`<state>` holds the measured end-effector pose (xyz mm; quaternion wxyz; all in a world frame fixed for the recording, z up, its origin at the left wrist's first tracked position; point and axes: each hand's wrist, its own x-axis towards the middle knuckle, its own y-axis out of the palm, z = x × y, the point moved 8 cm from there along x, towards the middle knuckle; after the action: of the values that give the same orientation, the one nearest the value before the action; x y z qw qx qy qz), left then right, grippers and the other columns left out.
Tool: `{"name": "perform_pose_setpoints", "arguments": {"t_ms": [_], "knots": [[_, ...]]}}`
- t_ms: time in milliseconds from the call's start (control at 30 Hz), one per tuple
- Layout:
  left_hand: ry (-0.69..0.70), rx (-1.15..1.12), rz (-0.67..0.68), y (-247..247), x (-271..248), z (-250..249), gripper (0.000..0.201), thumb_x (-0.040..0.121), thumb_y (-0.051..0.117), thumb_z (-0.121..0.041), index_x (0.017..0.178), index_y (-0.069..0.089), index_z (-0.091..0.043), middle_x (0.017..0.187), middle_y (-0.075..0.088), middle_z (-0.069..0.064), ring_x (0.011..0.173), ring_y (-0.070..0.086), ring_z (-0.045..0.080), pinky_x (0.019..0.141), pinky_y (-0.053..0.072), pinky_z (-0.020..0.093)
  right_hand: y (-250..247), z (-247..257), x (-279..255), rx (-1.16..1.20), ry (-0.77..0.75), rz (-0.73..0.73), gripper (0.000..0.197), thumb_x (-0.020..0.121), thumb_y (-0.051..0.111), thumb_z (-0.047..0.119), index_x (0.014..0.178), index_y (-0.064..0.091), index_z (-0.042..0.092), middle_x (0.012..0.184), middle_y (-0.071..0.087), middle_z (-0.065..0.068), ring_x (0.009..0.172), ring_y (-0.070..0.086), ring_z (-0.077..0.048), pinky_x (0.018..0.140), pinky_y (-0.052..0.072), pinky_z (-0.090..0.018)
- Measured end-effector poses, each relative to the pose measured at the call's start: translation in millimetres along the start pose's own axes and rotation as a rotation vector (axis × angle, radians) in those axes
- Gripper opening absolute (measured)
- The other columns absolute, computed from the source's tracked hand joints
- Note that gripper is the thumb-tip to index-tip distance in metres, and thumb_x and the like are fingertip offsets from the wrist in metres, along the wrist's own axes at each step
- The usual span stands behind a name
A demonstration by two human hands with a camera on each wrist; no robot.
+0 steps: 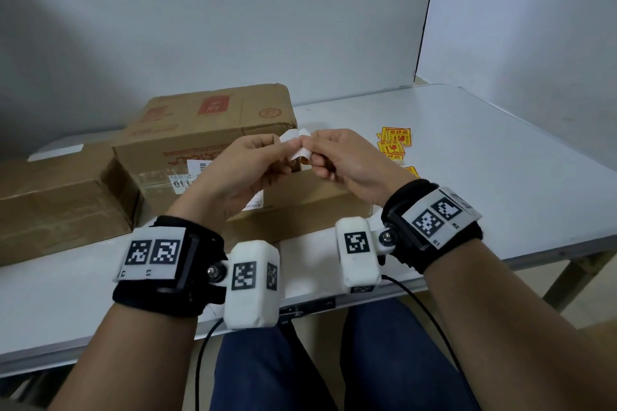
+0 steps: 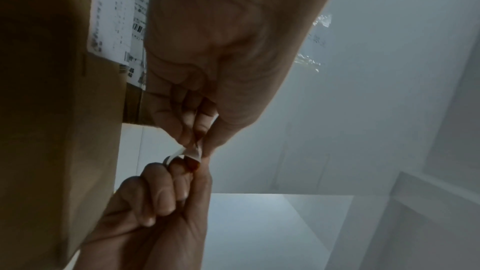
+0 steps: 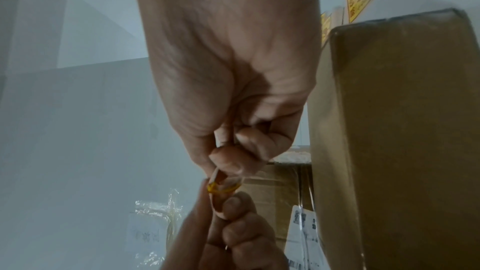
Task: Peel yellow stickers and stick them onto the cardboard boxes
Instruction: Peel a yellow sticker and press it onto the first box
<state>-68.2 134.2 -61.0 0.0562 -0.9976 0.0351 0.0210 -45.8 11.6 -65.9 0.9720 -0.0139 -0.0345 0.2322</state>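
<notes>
Both hands meet above the boxes and pinch one sticker [image 1: 298, 153] between them; its white backing curls up. My left hand [image 1: 287, 145] grips it from the left, my right hand [image 1: 309, 147] from the right. In the left wrist view the left hand [image 2: 197, 143] holds the curled sticker [image 2: 193, 152] with the right hand [image 2: 179, 169] below. The right wrist view shows a yellow edge of the sticker [image 3: 221, 187] between my right hand [image 3: 221, 169] and left hand [image 3: 215, 196]. A large cardboard box [image 1: 207, 123] stands behind, and a smaller box [image 1: 307, 207] lies under the hands.
A low cardboard box [image 1: 56, 197] lies at the left. Several loose yellow stickers [image 1: 395, 140] lie on the white table [image 1: 484, 160] right of the hands. The table's front edge runs just before my wrists. A grey wall stands close behind the boxes.
</notes>
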Motion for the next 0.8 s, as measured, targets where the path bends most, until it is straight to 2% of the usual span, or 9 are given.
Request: {"name": "perform_pose_setpoints", "arguments": {"t_ms": [33, 100, 167, 267, 367, 433, 533, 700, 800], "knots": [[-0.005, -0.029, 0.007, -0.5, 0.6, -0.2, 0.021, 0.087, 0.068, -0.022, 0.077, 0.054, -0.01, 0.073, 0.054, 0.005, 0.061, 0.053, 0.008, 0.062, 0.046, 0.019, -0.2, -0.2, -0.4, 0.008, 0.005, 0.005, 0.032, 0.099, 0.051, 0.021, 0.067, 0.052, 0.019, 0.057, 0.044, 0.004, 0.046, 0.042, -0.006, 0.046, 0.031, -0.016], [-0.03, -0.096, 0.023, -1.2, 1.3, 0.2, 0.017, 0.086, 0.067, -0.018, 0.092, 0.053, -0.008, 0.078, 0.051, 0.008, 0.059, 0.054, 0.008, 0.055, 0.048, 0.016, 0.5, -1.0, 0.4, 0.022, 0.012, 0.014, 0.031, 0.098, 0.053, 0.023, 0.067, 0.053, 0.019, 0.058, 0.043, 0.004, 0.046, 0.041, -0.006, 0.045, 0.03, -0.015], [-0.059, -0.163, 0.018, -3.9, 2.6, 2.1, 0.024, 0.086, 0.065, -0.015, 0.103, 0.05, -0.008, 0.077, 0.053, 0.007, 0.059, 0.054, 0.009, 0.055, 0.049, 0.016, 1.8, -1.0, 2.0, 0.041, 0.018, 0.014, 0.032, 0.098, 0.053, 0.023, 0.066, 0.052, 0.019, 0.056, 0.043, 0.005, 0.045, 0.041, -0.005, 0.045, 0.028, -0.015], [-0.069, -0.252, -0.013, -9.2, 2.8, 2.2, 0.025, 0.084, 0.064, -0.01, 0.105, 0.051, -0.007, 0.071, 0.055, 0.005, 0.058, 0.054, 0.01, 0.057, 0.049, 0.016, 3.3, -1.7, 3.7, 0.078, 0.022, 0.018, 0.036, 0.098, 0.053, 0.02, 0.062, 0.052, 0.019, 0.055, 0.043, 0.005, 0.043, 0.04, -0.005, 0.043, 0.029, -0.014], [-0.077, -0.308, -0.059, -16.1, 2.5, 4.3, 0.018, 0.083, 0.063, -0.006, 0.099, 0.056, -0.002, 0.072, 0.054, 0.006, 0.058, 0.054, 0.011, 0.055, 0.05, 0.016, 3.7, -2.7, 2.7, 0.121, 0.027, 0.038, 0.036, 0.098, 0.053, 0.019, 0.062, 0.054, 0.019, 0.055, 0.042, 0.003, 0.044, 0.039, -0.006, 0.043, 0.03, -0.014], [-0.089, -0.334, -0.067, -19.1, 2.6, 6.2, 0.005, 0.082, 0.063, -0.005, 0.084, 0.059, -0.003, 0.071, 0.052, 0.005, 0.057, 0.053, 0.012, 0.053, 0.049, 0.017, 4.2, -3.2, 2.2, 0.129, 0.031, 0.057, 0.035, 0.098, 0.053, 0.019, 0.063, 0.051, 0.018, 0.054, 0.042, 0.004, 0.044, 0.038, -0.006, 0.044, 0.03, -0.015], [-0.08, -0.351, -0.08, -23.7, 3.3, 7.0, 0.019, 0.083, 0.062, -0.002, 0.065, 0.059, -0.008, 0.066, 0.051, 0.003, 0.055, 0.051, 0.012, 0.051, 0.048, 0.017, 4.3, -6.2, 2.6, 0.142, 0.043, 0.07, 0.034, 0.097, 0.053, 0.02, 0.064, 0.049, 0.018, 0.054, 0.041, 0.005, 0.043, 0.037, -0.006, 0.044, 0.029, -0.014], [-0.08, -0.349, -0.093, -28.7, 2.1, 8.8, 0.011, 0.083, 0.061, -0.001, 0.073, 0.059, -0.005, 0.075, 0.058, 0.008, 0.055, 0.055, 0.013, 0.055, 0.051, 0.017, 4.8, -8.9, 1.8, 0.148, 0.058, 0.072, 0.031, 0.097, 0.053, 0.021, 0.066, 0.047, 0.018, 0.055, 0.041, 0.004, 0.045, 0.036, -0.007, 0.046, 0.028, -0.016], [-0.081, -0.349, -0.108, -32.7, 3.3, 10.6, 0.014, 0.082, 0.062, -0.001, 0.071, 0.056, -0.006, 0.075, 0.061, 0.009, 0.061, 0.057, 0.015, 0.058, 0.052, 0.017, 4.4, -8.9, 1.4, 0.146, 0.057, 0.066, 0.032, 0.097, 0.052, 0.02, 0.066, 0.048, 0.018, 0.055, 0.041, 0.004, 0.045, 0.036, -0.007, 0.045, 0.028, -0.016]]}}
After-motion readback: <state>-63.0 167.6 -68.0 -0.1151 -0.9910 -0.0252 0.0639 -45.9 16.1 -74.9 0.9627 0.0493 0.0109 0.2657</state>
